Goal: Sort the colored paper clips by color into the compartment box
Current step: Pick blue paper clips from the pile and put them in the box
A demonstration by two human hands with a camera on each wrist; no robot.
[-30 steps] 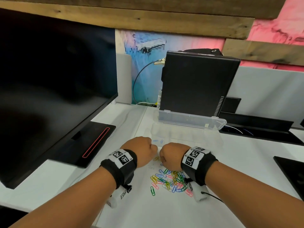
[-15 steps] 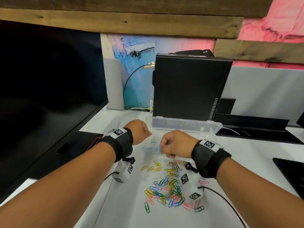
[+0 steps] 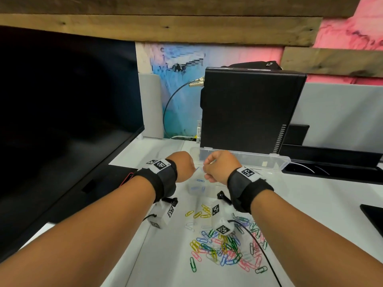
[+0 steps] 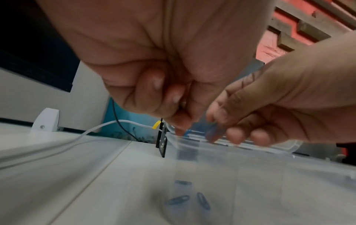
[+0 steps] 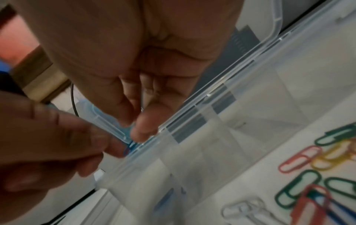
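Both my hands hover close together over the left end of the clear compartment box (image 3: pixel 209 190), whose lid (image 3: pixel 244 160) stands open behind. My left hand (image 3: pixel 191 168) and my right hand (image 3: pixel 206 168) pinch a blue paper clip (image 5: pixel 131 146) between their fingertips, just above the box rim (image 5: pixel 212 121). Three blue clips (image 4: pixel 178 199) lie in the left end compartment below. The mixed pile of coloured clips (image 3: pixel 226 247) lies on the white desk in front of the box, and a few yellow clips (image 3: pixel 196 213) lie apart from it.
A large dark monitor (image 3: pixel 62 121) fills the left side. A black computer case (image 3: pixel 248 110) stands right behind the box lid, with a cable (image 3: pixel 172 100) beside it. A black tray (image 3: pixel 331 160) lies at the right, and a dark object (image 3: pixel 373 216) sits at the right edge.
Both hands have moved away from the pile and up over the left end of the box, still close together. The head view has tipped down, so more of the pile shows.
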